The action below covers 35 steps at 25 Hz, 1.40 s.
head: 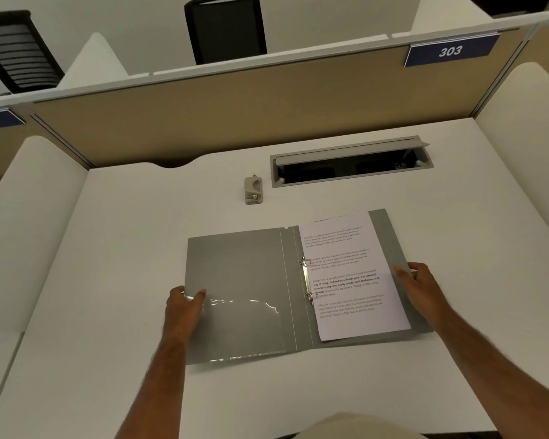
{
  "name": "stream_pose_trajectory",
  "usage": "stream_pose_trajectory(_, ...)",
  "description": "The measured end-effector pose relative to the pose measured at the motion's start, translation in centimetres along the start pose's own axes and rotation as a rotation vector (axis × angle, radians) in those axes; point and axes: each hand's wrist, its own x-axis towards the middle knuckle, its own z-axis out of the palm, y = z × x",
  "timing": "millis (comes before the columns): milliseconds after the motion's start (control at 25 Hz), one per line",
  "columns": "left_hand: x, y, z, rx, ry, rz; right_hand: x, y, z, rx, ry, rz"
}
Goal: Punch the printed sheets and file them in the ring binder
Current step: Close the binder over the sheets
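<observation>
Grey ring binder (235,280) lies open and flat on the white counter (140,217), spine running away from you. Printed sheets (352,277) sit on its right half, threaded on the two metal rings (306,282), which look closed. A clear plastic pocket (244,327) covers the lower part of the left inside cover.

Your left hand (184,304) holds the outer edge of the left cover: grip clenched on it, thumb on top over the pocket, fingers hidden under the cover. Your right hand (420,282) holds the outer edge of the right cover just beside the sheets, thumb on top near the paper edge, fingers curled round the edge.

Hole punch (253,189), small and grey, stands on the counter beyond the binder, well apart from both hands. To its right, a cable tray (351,161) is set into the counter, lid raised. Beige partition (235,115) behind it carries a blue plate (450,51) reading 303.
</observation>
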Motion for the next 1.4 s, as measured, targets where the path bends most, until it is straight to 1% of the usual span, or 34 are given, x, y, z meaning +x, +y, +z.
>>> stream_pose_trajectory(120,-0.8,1.0,-1.0,-0.037,0.055,0.04,-0.6,-0.7,0.0,0.01,-0.008,-0.015)
stream_pose_trajectory(320,-2.0,4.1,-3.7,-0.007,0.107,0.186,-1.2,-1.2,-0.1,0.033,-0.018,-0.028)
stream_pose_trajectory(560,-3.9,8.5,-6.2,0.026,0.096,0.356,-1.5,-1.5,0.4,0.061,-0.058,-0.028)
stream_pose_trajectory(760,-6.3,11.9,-6.7,0.021,0.063,0.427,-1.9,-2.3,1.2,0.107,-0.093,-0.042)
stream_pose_trajectory(920,-9.2,14.5,-6.2,-0.032,0.013,0.505,-2.2,-2.8,1.9,0.109,-0.113,-0.051)
stream_pose_trajectory(1040,-11.0,15.8,-4.3,-0.11,-0.082,0.559,-2.1,-2.9,2.5,0.101,-0.126,-0.058)
stream_pose_trajectory(1120,-11.9,16.2,-2.5,-0.151,-0.137,0.596,-1.9,-3.0,2.8,0.145,-0.131,-0.066)
stream_pose_trajectory(1200,-12.6,16.2,-0.6,-0.13,-0.182,0.638,-1.9,-2.9,2.9,0.196,-0.131,-0.082)
stream_pose_trajectory(1280,-12.8,15.7,1.6,-0.089,-0.26,0.656,-1.9,-3.0,3.0,0.242,-0.147,-0.104)
stream_pose_trajectory(1400,-12.7,14.6,5.0,0.034,-0.374,0.682,-2.1,-3.7,2.9,0.341,-0.199,-0.041)
